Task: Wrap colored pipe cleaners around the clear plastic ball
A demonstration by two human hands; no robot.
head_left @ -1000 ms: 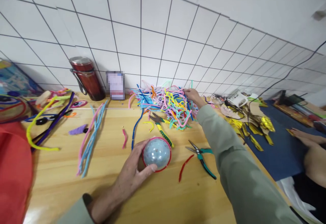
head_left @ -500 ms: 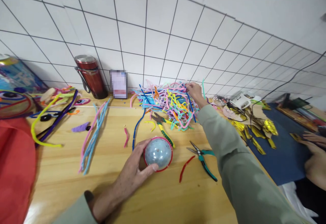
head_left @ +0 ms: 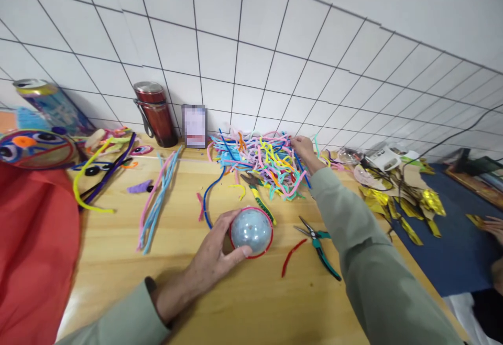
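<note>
My left hand (head_left: 214,253) is closed around the left side of a shiny grey-blue ball (head_left: 251,231), thumb at its front. A red pipe cleaner ring circles the ball, which rests on or just over the table. At the back, my right hand (head_left: 307,151) has its fingers pinched at the right end of a tangled pile of colourful pipe cleaners (head_left: 255,159); which strand is between the fingertips is hard to see. Yellow-green pliers (head_left: 262,203) lie between pile and ball. Teal-handled pliers (head_left: 320,248) and a short red pipe cleaner (head_left: 291,257) lie right of the ball.
Pink and blue pipe cleaners (head_left: 157,203) lie at left, near a red cloth (head_left: 35,251) and a decorated eyed piece (head_left: 39,148). A red flask (head_left: 157,117), a phone (head_left: 194,126) and a can (head_left: 53,105) line the wall. Gold foil strips (head_left: 412,214) and another person's hand (head_left: 493,227) are at right.
The view has swung left, so things appear further right. A pink strand at the pile's front right has shifted. My left hand still holds the ball, and my right hand remains at the pile.
</note>
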